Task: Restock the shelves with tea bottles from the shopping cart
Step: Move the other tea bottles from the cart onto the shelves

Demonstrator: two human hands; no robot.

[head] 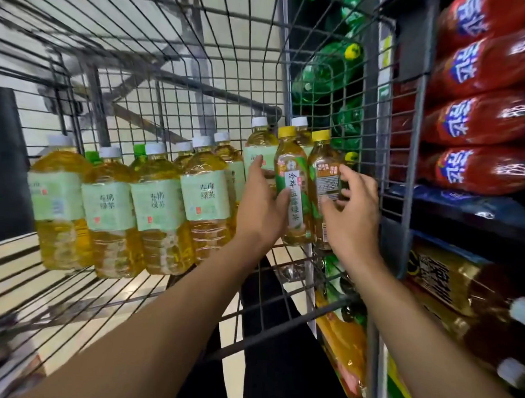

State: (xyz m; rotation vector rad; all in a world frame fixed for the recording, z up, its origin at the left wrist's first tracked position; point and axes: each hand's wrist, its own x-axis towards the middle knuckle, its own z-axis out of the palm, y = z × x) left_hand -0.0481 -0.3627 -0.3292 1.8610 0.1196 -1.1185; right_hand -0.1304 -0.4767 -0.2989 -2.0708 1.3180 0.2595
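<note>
- While the tea bottles stand upright on the wire floor of the shopping cart [166,91], they sit in a row along its far wall, likely so each can be lifted out by the body.
- The white-capped bottles [205,195] fill the row from the left; two yellow-capped bottles [294,191] stand at the cart's far right corner, just beside the shelves [466,208] of large drinks.
- The left hand [263,210] reaches forward with its arm stretched out, its thumb on the nearer yellow-capped bottle and its fingers [258,164] spread behind it, against a white-capped one.
- The right hand [350,207] comes in at the second yellow-capped bottle [325,184], fingers loosely curved and apart; whether they touch it cannot be told.
- Neither bottle looks lifted yet; one for each hand seems the aim.
</note>
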